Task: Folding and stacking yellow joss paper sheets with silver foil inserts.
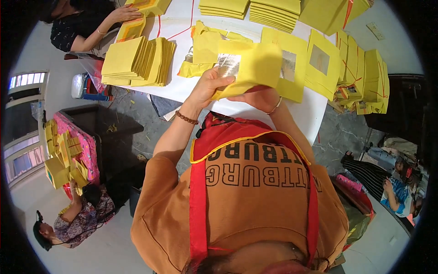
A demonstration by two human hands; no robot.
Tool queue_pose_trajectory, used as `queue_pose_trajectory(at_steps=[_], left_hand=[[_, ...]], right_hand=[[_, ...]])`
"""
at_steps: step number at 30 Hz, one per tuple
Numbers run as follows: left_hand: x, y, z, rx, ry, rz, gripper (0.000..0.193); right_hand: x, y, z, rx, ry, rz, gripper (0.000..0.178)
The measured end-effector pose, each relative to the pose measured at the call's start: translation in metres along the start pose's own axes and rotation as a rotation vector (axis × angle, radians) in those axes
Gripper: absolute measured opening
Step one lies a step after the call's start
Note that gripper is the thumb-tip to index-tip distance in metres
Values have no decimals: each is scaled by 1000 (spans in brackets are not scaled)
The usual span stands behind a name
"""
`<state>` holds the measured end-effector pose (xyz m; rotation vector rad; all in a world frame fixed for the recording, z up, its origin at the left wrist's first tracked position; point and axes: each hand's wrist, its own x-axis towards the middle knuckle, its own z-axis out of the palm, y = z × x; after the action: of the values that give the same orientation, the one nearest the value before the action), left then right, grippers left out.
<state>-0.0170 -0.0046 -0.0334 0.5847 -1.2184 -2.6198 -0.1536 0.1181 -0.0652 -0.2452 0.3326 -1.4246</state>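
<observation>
Over the near edge of the white table point(178, 93), both hands hold a yellow paper packet point(260, 61) with a shiny silver square on its left part. My left hand point(211, 86) pinches its near left corner, thumb on top beside the silver. Under the packet's near edge, my right hand point(261, 98) supports it; most of those fingers are hidden by the paper. A flat yellow sheet with a silver square point(292, 86) lies just right of the held packet. Crumpled yellow paper with silver foil point(205, 48) is beyond my left hand.
A thick stack of folded yellow packets point(125, 61) stands at the left table edge; more piles point(273, 13) line the far side. Tied yellow bundles point(365, 77) are at the right. One co-worker's hand point(125, 13) rests on packets far left; another person point(84, 214) works lower left.
</observation>
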Motion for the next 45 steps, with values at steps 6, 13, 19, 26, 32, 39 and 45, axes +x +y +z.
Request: queue_pose_trajectory(at_steps=[6, 13, 19, 26, 32, 39, 45], left_hand=[[-9, 1, -11, 139, 107, 39, 40], [-12, -6, -11, -32, 23, 33, 71], [-20, -9, -26, -193, 91, 154, 75], [-37, -18, -71, 211, 556, 514, 70], [-38, -51, -98, 746, 813, 519, 35], [-38, -66, -90, 1169, 953, 395, 30], [-44, -64, -92, 1231, 972, 363, 30]], right_hand=[[2, -10, -4, -94, 175, -82, 53], [6, -5, 8, -690, 218, -67, 46], [-6, -10, 17, -311, 311, 29, 42], [27, -58, -23, -791, 631, -401, 46], [83, -83, -55, -1224, 571, -396, 39], [121, -67, -71, -2574, 475, -776, 26], [125, 21, -50, -2565, 111, -472, 48]])
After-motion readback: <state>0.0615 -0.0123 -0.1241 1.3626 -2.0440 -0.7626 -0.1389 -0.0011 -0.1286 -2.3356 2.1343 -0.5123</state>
